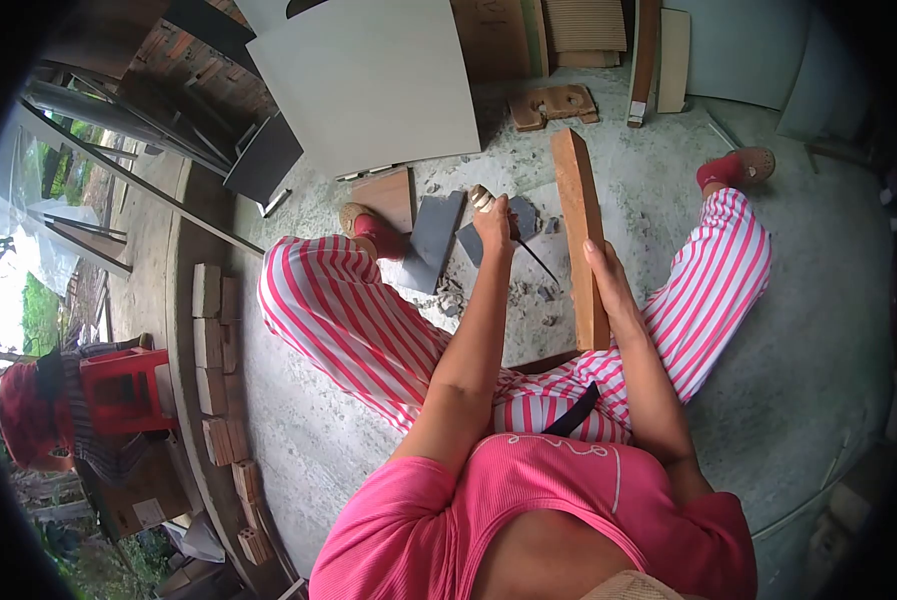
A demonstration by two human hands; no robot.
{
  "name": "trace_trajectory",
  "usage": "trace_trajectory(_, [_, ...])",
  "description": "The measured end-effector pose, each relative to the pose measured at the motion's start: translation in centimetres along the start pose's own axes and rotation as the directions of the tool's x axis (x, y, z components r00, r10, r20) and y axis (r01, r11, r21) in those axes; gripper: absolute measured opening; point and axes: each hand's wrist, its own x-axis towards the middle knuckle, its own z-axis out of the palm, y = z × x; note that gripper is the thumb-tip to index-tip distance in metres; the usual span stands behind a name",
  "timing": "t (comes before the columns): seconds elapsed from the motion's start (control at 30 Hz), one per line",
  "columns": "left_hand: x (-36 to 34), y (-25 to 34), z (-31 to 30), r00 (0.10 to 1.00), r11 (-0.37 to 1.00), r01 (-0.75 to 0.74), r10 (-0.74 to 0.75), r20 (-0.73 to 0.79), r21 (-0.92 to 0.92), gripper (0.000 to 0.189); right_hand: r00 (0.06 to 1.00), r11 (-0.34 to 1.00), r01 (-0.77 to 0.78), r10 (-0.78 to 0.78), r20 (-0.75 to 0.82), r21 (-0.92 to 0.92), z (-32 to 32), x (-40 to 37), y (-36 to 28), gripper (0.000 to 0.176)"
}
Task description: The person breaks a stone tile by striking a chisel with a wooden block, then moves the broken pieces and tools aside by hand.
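My left hand (495, 225) is closed around a tool with a thin dark shaft (538, 260) pointing down toward the floor and a pale knobbed end (481, 198) sticking out above the fist. Its exact kind is hard to make out. On the right, my right hand (613, 285) grips the side of a long squared wooden beam (576, 230), thumb along its face. The beam stands lengthwise between my legs. Beneath my left hand lies a broken dark grey slab (478, 245), and a longer grey slab (435, 240) rests beside it. Grey chips (450, 300) are scattered around.
A large white panel (368, 90) leans ahead. A brown holed block (553, 105) lies near cardboard (583, 25). Stacked bricks (208, 345) line the ledge at left. Beyond it, another person (43, 410) is near a red plastic stool (128, 390).
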Motion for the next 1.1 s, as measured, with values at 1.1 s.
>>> trace_trajectory(1.1, [3.6, -9.8, -5.9, 0.961, 0.971, 0.225, -0.208, -0.18, 0.076, 0.016, 0.754, 0.393, -0.541, -0.165, -0.636, -0.743, -4.0, 11.1, 13.8, 0.076])
